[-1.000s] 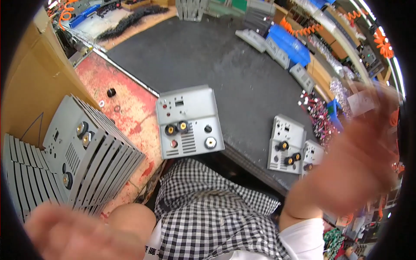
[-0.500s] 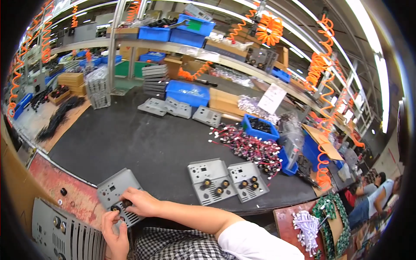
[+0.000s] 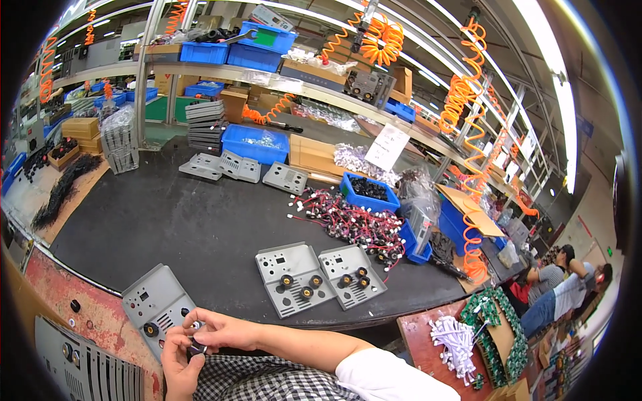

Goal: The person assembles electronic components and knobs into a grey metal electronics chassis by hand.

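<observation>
A bent grey metal panel (image 3: 155, 291) with holes and slots lies at the near left of the black bench. A black round part (image 3: 151, 329) with a brass-coloured centre sits on it, and another small dark piece shows at its right edge. Just over the panel's near edge, my left hand (image 3: 179, 364) pinches a small dark cylindrical part (image 3: 196, 347). My right hand (image 3: 224, 330) reaches in from the right, its fingers closed at the same part's upper end. Fingers partly cover this part, so its exact kind is unclear.
Two grey panels (image 3: 289, 258) with black round parts lie right of my hands. Beyond them are a heap of red-and-black wires (image 3: 348, 220) and a blue bin (image 3: 370, 192). Slotted grey panels (image 3: 90, 364) stand at the near left. Orange coiled hoses (image 3: 461, 107) hang overhead.
My right hand has left the panel's face and come down to my left hand, where the fingers now meet around the small dark part. The whole view has shifted slightly.
</observation>
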{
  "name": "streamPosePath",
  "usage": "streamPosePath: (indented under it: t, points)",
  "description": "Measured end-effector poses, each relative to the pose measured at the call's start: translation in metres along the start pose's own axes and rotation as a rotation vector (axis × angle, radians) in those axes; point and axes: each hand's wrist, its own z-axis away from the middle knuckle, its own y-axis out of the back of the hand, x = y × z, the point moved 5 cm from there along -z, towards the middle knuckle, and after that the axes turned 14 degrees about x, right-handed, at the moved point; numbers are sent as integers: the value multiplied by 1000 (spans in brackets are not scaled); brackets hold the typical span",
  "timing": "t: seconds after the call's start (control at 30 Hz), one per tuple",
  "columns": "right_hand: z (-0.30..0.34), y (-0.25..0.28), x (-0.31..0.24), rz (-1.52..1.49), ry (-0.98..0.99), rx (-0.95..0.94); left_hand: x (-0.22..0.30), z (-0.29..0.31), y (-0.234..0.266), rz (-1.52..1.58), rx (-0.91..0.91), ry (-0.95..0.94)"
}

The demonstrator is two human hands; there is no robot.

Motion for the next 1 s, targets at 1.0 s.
streamPosePath:
  t: [1.0]
  points:
    - [0,-18,-37,836,1002,238,-60,19,37,668,323,547]
